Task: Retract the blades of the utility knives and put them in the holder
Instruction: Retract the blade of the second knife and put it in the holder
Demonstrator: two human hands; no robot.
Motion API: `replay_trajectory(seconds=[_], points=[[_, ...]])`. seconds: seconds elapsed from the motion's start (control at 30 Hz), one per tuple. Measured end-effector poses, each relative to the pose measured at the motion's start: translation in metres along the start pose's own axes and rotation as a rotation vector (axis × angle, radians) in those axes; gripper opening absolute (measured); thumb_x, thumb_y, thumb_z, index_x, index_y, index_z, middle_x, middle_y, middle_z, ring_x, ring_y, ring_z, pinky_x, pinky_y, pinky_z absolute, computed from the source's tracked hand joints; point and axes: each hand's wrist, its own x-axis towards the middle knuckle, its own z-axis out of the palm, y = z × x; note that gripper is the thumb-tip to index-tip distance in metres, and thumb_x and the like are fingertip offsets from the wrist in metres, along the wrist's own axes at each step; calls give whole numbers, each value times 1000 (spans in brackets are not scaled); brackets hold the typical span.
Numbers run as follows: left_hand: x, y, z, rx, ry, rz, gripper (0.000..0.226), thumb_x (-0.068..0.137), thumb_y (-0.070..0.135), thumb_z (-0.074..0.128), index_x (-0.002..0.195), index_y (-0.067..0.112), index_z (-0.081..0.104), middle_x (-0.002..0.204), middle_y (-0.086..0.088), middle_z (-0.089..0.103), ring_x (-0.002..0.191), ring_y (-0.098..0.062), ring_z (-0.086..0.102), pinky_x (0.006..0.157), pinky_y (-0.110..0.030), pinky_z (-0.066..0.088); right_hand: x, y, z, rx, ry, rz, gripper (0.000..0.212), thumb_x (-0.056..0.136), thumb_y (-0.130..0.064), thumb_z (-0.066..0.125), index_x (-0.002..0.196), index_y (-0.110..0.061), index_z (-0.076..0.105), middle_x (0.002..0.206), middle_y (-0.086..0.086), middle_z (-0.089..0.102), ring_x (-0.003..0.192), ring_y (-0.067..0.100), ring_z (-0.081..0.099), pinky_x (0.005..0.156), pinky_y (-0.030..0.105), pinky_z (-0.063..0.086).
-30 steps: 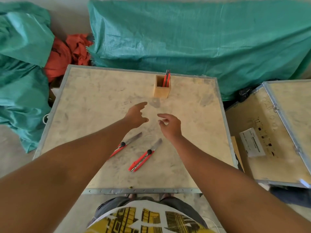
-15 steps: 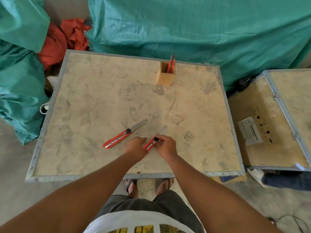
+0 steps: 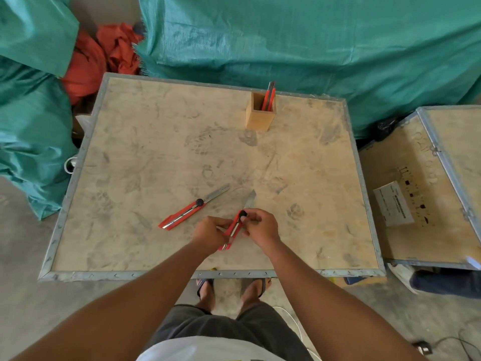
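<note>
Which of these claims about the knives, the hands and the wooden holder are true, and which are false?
1. Both hands hold one red utility knife. True: the left hand grips its handle and the right hand is at the black knob.
2. The held knife's blade is fully retracted. False: the metal blade sticks out past the fingers.
3. A second knife lies on the table with its blade out. True.
4. The wooden holder is empty. False: red knives stand in it.
5. The holder stands at the table's near edge beside the hands. False: it stands near the far edge.
</note>
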Motion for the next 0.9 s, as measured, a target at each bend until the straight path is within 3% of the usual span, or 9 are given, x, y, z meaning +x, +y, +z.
replay_trajectory(seconds=[0.07, 0.13, 0.27, 0.4, 0.47, 0.6, 0.8, 0.9], points=[[-2, 4, -7, -82, -18, 17, 46, 73, 5, 83, 112, 28, 77, 64, 12, 72, 47, 3, 58, 54, -14, 45, -2, -13, -5, 20, -27, -26, 19, 92, -10, 73, 110, -14, 74, 109, 10, 72, 94, 24, 72, 56, 22, 60], [-6, 13, -15, -140, -46, 70, 45, 74, 6, 82, 113, 28, 77, 59, 12, 72, 50, 3, 57, 60, -17, 50, -3, -32, -12, 25, -51, -74, 17, 93, -11, 72, 110, -14, 74, 106, 7, 74, 93, 22, 74, 58, 23, 61], [-14, 42, -36, -280, -52, 196, 45, 76, 6, 80, 111, 35, 77, 90, -7, 81, 73, -20, 68, 83, -43, 59, -7, -82, -37, 78, -90, -200, 23, 91, -10, 74, 114, -10, 74, 105, 9, 77, 89, 20, 76, 60, 24, 60], [-27, 89, -54, -442, -56, 314, 47, 82, -8, 73, 110, 30, 74, 102, 7, 80, 78, -20, 75, 76, -37, 63, -10, -131, -66, 65, -111, -334, 25, 91, -9, 74, 115, -12, 75, 107, 6, 77, 86, 15, 76, 62, 23, 60], [-32, 112, -60, -493, -60, 355, 49, 84, -11, 70, 114, 27, 72, 106, 4, 79, 79, -22, 76, 73, -35, 63, -11, -154, -80, 52, -125, -394, 25, 91, -10, 74, 115, -14, 76, 108, 6, 78, 87, 14, 76, 63, 22, 59], [-32, 145, -66, -524, -42, 400, 63, 79, -13, 74, 122, 33, 67, 113, -6, 76, 88, -31, 76, 75, -46, 63, -13, -193, -103, 18, -170, -491, 24, 90, -11, 76, 113, -19, 77, 106, 1, 78, 84, 8, 76, 63, 20, 59], [-31, 176, -69, -521, -16, 445, 72, 79, -16, 72, 132, 30, 59, 109, 6, 77, 87, -27, 78, 65, -36, 63, -6, -217, -124, -32, -208, -565, 26, 90, -12, 75, 115, -19, 77, 107, 0, 78, 89, 10, 76, 63, 20, 58], [-30, 187, -64, -483, 49, 489, 67, 82, -15, 70, 129, 32, 61, 112, 2, 75, 87, -27, 77, 66, -34, 63, 0, -217, -130, -58, -213, -581, 27, 89, -10, 76, 115, -16, 77, 109, 2, 78, 92, 15, 76, 66, 21, 59]])
